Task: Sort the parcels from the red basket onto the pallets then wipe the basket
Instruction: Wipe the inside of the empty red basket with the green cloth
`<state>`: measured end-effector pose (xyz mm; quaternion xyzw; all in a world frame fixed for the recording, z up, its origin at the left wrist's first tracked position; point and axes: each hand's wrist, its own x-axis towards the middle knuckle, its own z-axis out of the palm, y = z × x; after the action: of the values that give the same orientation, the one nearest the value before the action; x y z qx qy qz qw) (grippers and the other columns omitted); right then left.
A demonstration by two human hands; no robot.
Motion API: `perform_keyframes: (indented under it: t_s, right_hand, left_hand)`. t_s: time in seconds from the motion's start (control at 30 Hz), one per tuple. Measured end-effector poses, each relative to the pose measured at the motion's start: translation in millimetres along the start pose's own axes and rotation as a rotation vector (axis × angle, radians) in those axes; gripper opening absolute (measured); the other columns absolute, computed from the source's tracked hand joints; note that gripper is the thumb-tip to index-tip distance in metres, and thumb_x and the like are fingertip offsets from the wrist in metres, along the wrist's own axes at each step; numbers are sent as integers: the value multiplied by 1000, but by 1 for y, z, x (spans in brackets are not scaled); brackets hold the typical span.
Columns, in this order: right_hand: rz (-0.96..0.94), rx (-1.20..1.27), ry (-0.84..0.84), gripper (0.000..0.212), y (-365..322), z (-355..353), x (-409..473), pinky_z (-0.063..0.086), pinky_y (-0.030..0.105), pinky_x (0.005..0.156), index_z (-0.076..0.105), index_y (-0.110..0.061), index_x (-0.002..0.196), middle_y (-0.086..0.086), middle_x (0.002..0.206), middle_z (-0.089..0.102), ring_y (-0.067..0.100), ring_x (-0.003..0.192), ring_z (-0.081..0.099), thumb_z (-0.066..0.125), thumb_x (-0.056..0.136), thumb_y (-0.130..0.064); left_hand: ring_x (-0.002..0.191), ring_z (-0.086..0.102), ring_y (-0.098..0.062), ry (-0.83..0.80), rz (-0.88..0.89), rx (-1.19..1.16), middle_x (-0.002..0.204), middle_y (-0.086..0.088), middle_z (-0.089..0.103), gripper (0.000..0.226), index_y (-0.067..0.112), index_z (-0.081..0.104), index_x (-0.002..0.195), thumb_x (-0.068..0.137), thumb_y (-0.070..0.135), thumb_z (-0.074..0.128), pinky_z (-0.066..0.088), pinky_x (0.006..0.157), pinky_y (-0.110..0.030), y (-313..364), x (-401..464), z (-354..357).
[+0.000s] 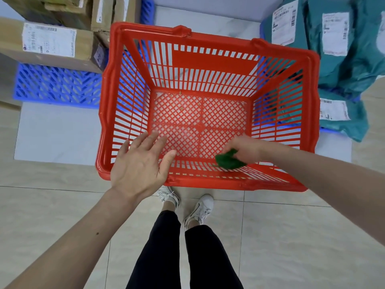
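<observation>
2 hands at emptied red basket [208,59]: right hand [244,148] clenched on green cloth [229,159], wiping near wall; left hand [138,163] open, fingers spread, likely bracing rim.

Right hand [243,150] gripping green cloth [228,159], seemingly against red basket [208,59] wall

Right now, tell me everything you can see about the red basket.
The red basket is slatted plastic with a lattice bottom, upright on the floor between two blue pallets. It holds no parcels, only a few small crumbs. The right hand presses a green cloth against its near wall; the left hand hovers open over its near-left corner.
</observation>
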<state>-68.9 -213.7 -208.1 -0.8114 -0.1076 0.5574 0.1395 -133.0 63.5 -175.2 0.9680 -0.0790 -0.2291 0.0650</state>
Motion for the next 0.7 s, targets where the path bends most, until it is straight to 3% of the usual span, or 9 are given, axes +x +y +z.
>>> perform_keyframes:
  t_s: [0.1, 0.17, 0.3, 0.4, 0.5, 0.6, 0.7]
  right_hand:
    - [77, 175, 158, 30, 21, -2, 13, 53, 44, 93, 71, -15, 115, 7, 109, 71, 27, 103, 64, 50, 98, -3]
    - [59, 244, 104, 23, 18, 12, 21, 51, 45, 93, 69, -13, 115, 10, 107, 70, 30, 103, 64, 52, 100, -12]
    - [-22, 132, -57, 33, 1, 42, 35, 46, 41, 102, 61, -17, 132, 4, 125, 65, 23, 112, 59, 50, 102, -27]
    - [-87, 96, -67, 24, 2, 28, 24, 49, 24, 80, 67, -17, 121, 0, 112, 70, 15, 95, 61, 57, 100, -18]
    - [-109, 200, -39, 16, 8, -5, 5, 45, 21, 66, 71, -24, 101, -6, 90, 71, 7, 77, 62, 61, 97, -13]
    - [-67, 220, 177, 14, 12, -13, 19, 47, 25, 68, 70, -19, 105, -2, 96, 69, 15, 87, 63, 60, 97, -13]
    - [-59, 190, 41, 25, -8, 19, 47, 53, 30, 82, 66, -16, 123, 3, 111, 69, 18, 97, 64, 54, 100, -16]
  left_hand:
    - [142, 36, -21, -11, 10, 8, 151, 1, 45, 76, 26, 46, 144, 94, 65, 5, 33, 113, -52, 0, 3, -1]
    - [142, 37, -21, -24, 13, 19, 150, 2, 46, 77, 26, 46, 145, 94, 65, 4, 34, 112, -52, 0, 3, -1]
    - [143, 36, -20, -42, 5, 27, 152, 4, 44, 78, 28, 44, 145, 92, 66, 2, 32, 114, -51, 0, 3, -1]
    - [143, 36, -20, -47, -3, 22, 152, 4, 44, 79, 28, 45, 144, 91, 67, 1, 32, 114, -51, 1, 3, -3]
    - [142, 36, -20, -53, 5, 31, 152, 4, 44, 82, 28, 46, 144, 91, 68, -1, 32, 114, -50, 0, 3, -3]
    - [142, 37, -19, -63, 4, 36, 151, 4, 45, 81, 28, 47, 144, 92, 69, 0, 33, 113, -50, 1, 3, -4]
    - [143, 35, -19, -71, -6, 42, 151, 5, 44, 80, 29, 46, 144, 92, 69, 1, 32, 114, -50, 0, 3, -3]
